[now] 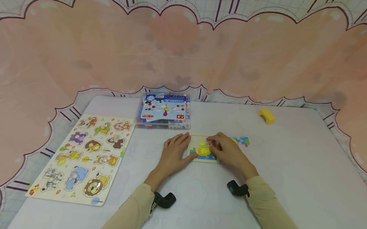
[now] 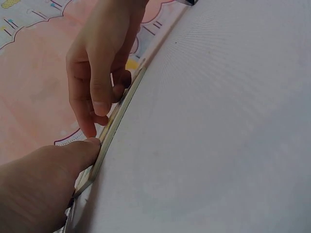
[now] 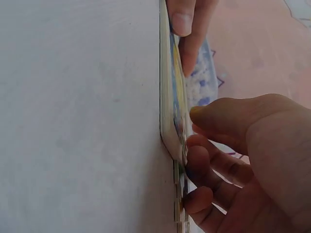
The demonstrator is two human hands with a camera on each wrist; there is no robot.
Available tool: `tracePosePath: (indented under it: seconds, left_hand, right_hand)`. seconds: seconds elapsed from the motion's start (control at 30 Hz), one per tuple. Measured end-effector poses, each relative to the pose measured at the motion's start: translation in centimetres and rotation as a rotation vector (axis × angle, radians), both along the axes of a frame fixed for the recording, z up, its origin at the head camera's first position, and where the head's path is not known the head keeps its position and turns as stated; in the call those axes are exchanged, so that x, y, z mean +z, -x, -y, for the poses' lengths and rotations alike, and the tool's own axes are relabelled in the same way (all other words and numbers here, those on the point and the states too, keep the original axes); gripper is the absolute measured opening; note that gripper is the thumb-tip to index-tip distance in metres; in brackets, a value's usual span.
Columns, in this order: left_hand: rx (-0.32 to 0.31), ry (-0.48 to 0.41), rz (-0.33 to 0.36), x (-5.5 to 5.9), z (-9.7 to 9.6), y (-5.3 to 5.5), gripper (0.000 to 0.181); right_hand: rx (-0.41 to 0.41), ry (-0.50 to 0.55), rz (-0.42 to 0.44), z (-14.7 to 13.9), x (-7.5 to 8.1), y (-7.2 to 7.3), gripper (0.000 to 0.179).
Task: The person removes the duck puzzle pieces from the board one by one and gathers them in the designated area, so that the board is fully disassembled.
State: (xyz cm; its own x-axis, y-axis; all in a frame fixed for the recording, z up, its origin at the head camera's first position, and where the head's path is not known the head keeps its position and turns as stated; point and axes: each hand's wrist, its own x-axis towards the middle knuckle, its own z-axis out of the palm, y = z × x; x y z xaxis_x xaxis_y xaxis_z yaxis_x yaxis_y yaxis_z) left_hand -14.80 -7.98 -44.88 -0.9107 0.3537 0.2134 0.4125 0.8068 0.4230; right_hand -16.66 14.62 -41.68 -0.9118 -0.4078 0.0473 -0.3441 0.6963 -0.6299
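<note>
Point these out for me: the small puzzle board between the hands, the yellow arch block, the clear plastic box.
Small puzzle board [image 1: 196,141]: head view, bare pale area, upper left.
Yellow arch block [image 1: 268,115]: head view, curved body.
Clear plastic box [image 1: 163,125]: head view, front wall.

On the label [image 1: 159,110] of the clear plastic box [image 1: 158,125], a small red code [image 1: 148,116] is printed, apparently beginning "LX-"; its digits cannot be read surely. A barcode [image 1: 160,96] is shown; the white lettering [image 1: 176,101] is too small to be read.
</note>
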Motion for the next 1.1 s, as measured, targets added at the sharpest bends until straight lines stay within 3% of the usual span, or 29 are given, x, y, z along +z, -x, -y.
tracePosePath:
  seconds: [0.3, 0.53, 0.8, 1.1]
  left_hand:
    - [-0.006, -0.003, -0.005, 0.02, -0.18, -0.1, 0.071]
    - [-0.002, 0.007, 0.0, 0.07, -0.13, -0.05, 0.071]
    - [-0.003, 0.006, 0.011, 0.17, -0.06, -0.04, 0.071]
    - [-0.004, 0.003, 0.016, 0.12, -0.14, 0.03, 0.07]
  right_hand:
    - [0.036, -0.109, -0.028, 0.45, -0.4, 0.09, 0.033]
    - [0.066, -0.096, -0.069, 0.56, -0.51, 0.08, 0.033]
    - [0.061, -0.104, -0.041, 0.92, -0.31, 0.04, 0.036]
    - [0.061, -0.032, -0.068, 0.83, -0.41, -0.14, 0.033]
